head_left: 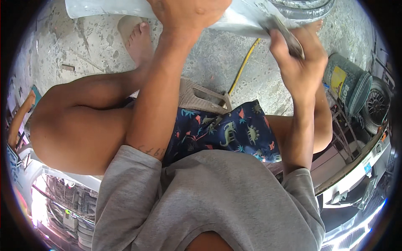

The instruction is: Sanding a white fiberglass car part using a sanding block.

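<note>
Pinching a thin, flat tool point(289, 37) between thumb and fingers, the right hand point(303, 58) is at the curved, pale panel point(245, 17), which spans the upper edge of view above a stained, speckled concrete floor point(209, 54). The left hand point(191, 10) lies over the panel, its grip cut off; I cannot tell its state. A yellow cord point(244, 65) crosses the floor; a dark bucket point(340, 79) and a wheel point(377, 102) stand at right.

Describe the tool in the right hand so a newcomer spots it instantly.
Start at the pale panel along the top of the picture. Near its right part, the right hand holds the tool between thumb and fingers. Unlike the broad, pale panel, it is a narrow, brownish-grey strip slanting up-left.
</note>
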A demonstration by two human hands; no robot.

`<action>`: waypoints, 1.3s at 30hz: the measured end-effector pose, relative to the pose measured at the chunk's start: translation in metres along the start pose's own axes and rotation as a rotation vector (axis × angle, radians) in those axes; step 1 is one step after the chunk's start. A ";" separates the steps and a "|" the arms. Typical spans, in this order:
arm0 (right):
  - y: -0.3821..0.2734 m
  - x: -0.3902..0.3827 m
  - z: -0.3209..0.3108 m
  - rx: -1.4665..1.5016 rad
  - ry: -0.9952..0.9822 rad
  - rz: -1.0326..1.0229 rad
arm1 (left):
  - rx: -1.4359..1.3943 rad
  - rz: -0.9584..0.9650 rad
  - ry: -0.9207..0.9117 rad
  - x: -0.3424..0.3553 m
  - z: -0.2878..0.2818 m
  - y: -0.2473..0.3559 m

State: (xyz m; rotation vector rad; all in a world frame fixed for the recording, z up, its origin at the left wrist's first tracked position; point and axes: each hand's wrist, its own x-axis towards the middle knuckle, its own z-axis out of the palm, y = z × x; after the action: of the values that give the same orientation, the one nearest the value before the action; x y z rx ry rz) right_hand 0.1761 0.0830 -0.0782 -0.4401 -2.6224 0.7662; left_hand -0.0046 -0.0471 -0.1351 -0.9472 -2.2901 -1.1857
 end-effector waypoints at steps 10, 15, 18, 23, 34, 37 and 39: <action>0.003 -0.007 0.004 -0.079 0.069 -0.063 | -0.003 0.013 -0.005 0.001 -0.001 0.000; 0.007 0.009 0.008 -0.140 0.009 -0.050 | -0.030 -0.001 -0.028 0.002 0.001 0.008; 0.002 -0.003 -0.008 0.047 0.015 -0.024 | -0.028 0.016 -0.015 0.002 -0.001 0.007; -0.001 -0.036 -0.036 0.009 -0.046 -0.003 | -0.044 0.001 -0.044 0.005 -0.001 0.014; -0.025 -0.024 -0.031 -0.334 -0.334 -0.167 | -0.129 -0.062 -0.081 0.004 -0.001 0.006; -0.004 -0.029 -0.054 -0.270 -0.327 -0.128 | -0.144 -0.040 -0.066 0.004 0.001 0.008; 0.010 -0.029 -0.069 -0.113 -0.295 -0.099 | -0.187 -0.012 -0.061 0.005 0.001 0.010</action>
State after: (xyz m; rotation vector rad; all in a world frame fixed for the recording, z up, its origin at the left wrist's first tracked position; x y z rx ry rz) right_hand 0.2329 0.1106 -0.0375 -0.2400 -2.9475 0.6999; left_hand -0.0013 -0.0403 -0.1272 -1.0507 -2.2645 -1.4142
